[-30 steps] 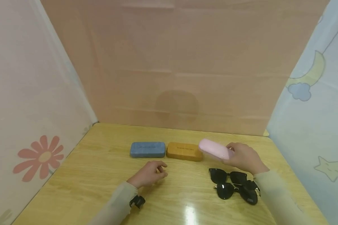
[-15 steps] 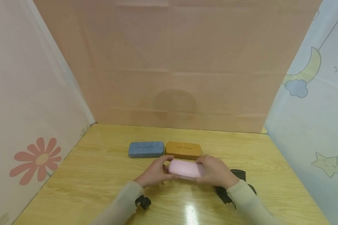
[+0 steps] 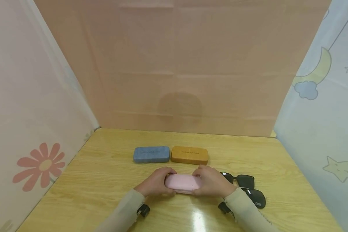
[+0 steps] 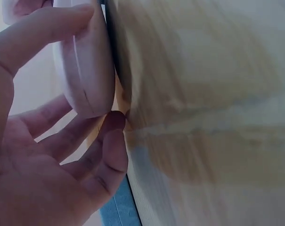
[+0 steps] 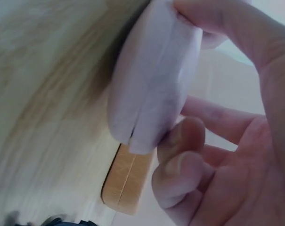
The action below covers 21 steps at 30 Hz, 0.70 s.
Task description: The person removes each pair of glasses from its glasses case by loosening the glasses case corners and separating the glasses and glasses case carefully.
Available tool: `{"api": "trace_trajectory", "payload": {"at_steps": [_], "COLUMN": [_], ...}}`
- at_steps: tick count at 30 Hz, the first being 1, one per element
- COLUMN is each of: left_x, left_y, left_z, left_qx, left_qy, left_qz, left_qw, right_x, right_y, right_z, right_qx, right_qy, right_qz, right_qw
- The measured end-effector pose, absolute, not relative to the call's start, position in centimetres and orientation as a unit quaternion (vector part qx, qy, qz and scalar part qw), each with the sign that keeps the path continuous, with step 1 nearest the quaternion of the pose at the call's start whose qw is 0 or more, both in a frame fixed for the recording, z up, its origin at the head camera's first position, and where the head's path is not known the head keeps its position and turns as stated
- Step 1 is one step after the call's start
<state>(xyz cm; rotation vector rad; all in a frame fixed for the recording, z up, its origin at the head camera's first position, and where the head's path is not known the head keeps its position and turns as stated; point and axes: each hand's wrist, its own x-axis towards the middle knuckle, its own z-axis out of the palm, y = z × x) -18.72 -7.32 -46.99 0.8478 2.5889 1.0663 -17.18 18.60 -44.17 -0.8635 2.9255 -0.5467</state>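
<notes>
A pink glasses case [image 3: 182, 182] lies lengthwise between my two hands, low over the table in front of the other cases. My left hand [image 3: 155, 183] grips its left end, thumb on the near side and fingers at the far side. At the opposite end my right hand [image 3: 214, 183] holds it the same way. Both wrist views show the lid closed, with a thin seam along the side of the pink case [image 5: 147, 84]. From the left wrist, the case [image 4: 88, 66] appears very close to the tabletop; whether it touches cannot be told.
Behind the hands, a blue glasses case [image 3: 151, 154] and an orange glasses case [image 3: 189, 155] lie side by side. Black sunglasses [image 3: 245, 182] rest right of my right hand, with another dark pair [image 3: 256, 198] nearer, partly hidden by the sleeve. Cloth walls surround the wooden table [image 3: 104, 167].
The right hand has brought the pink case from above the sunglasses leftward to the middle, and the left hand has taken its other end. Both hands then came lower and nearer with it.
</notes>
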Motion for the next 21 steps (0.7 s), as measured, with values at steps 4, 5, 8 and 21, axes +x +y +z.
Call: {"api": "trace_trajectory", "payload": {"at_steps": [4, 5, 8, 21], "left_x": [-18.55, -18.54, -18.54, -18.64], "left_y": [-7.39, -7.38, -7.48, -7.46], "left_z": [-46.83, -46.79, -46.74, -47.12], "left_qx": [0.283, 0.281, 0.276, 0.252], "left_qy": [0.88, 0.881, 0.881, 0.891], "left_qz": [0.365, 0.366, 0.37, 0.364], "left_qw": [0.107, 0.106, 0.103, 0.101], "right_x": [-16.8, -16.68, -16.32, -16.53], "right_y": [18.53, 18.51, 18.38, 18.55], "right_z": [-44.31, -44.31, -44.35, -44.77], "right_qx": [-0.272, -0.273, -0.282, -0.288], "right_qy": [0.945, 0.946, 0.945, 0.94], "right_qz": [-0.178, -0.176, -0.165, -0.182], "right_qw": [0.019, 0.016, 0.012, 0.026]}}
